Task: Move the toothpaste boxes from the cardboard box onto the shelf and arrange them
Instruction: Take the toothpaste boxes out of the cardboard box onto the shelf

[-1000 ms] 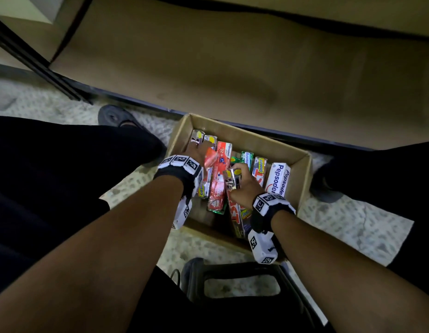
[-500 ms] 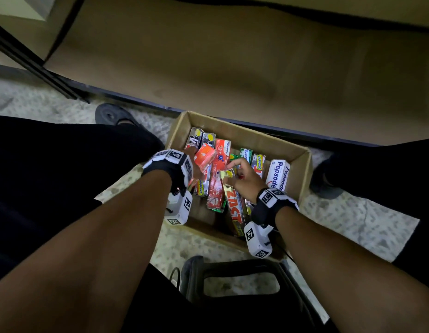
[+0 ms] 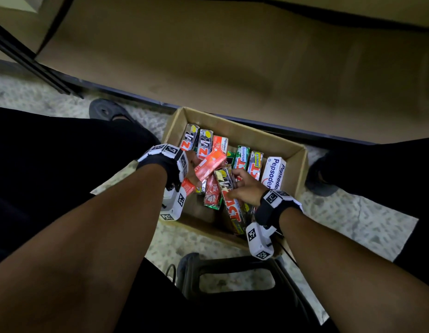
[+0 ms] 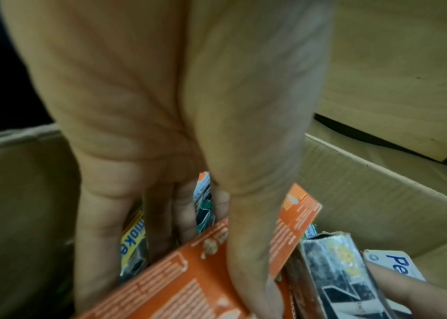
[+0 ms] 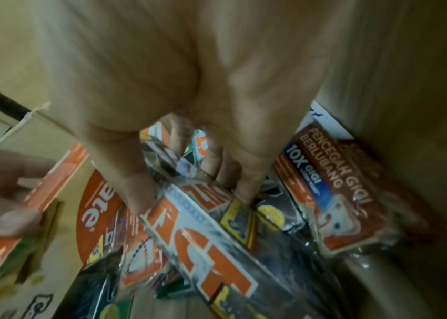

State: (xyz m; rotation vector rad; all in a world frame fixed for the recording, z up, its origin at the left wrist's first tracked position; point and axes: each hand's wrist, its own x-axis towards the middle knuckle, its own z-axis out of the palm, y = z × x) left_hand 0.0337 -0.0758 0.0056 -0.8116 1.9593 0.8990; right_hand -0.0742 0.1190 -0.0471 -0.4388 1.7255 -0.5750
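An open cardboard box (image 3: 235,131) on the floor holds several toothpaste boxes, lying and leaning. My left hand (image 3: 195,174) grips an orange toothpaste box (image 3: 209,164), tilted and raised above the others; its thumb (image 4: 247,248) lies across the orange box (image 4: 184,285) with the fingers behind. My right hand (image 3: 235,185) pinches the upper end of a silver ZACT box (image 3: 230,205), thumb (image 5: 137,190) on one side and fingers (image 5: 244,185) on the other of the ZACT box (image 5: 206,235). A white Pepsodent box (image 3: 273,174) stands at the right wall. The brown shelf board (image 3: 232,56) lies just beyond.
My legs in dark trousers flank the cardboard box, with shoes at the left (image 3: 105,110) and the right (image 3: 316,176). A dark stool frame (image 3: 232,280) sits under me. A wrapped red Pepsodent pack (image 5: 339,190) lies by the right wall. The floor is speckled stone.
My left hand has pulled the orange box up out of the pile and tilted it leftward. My right hand has shifted back along the silver ZACT box, whose far end has risen.
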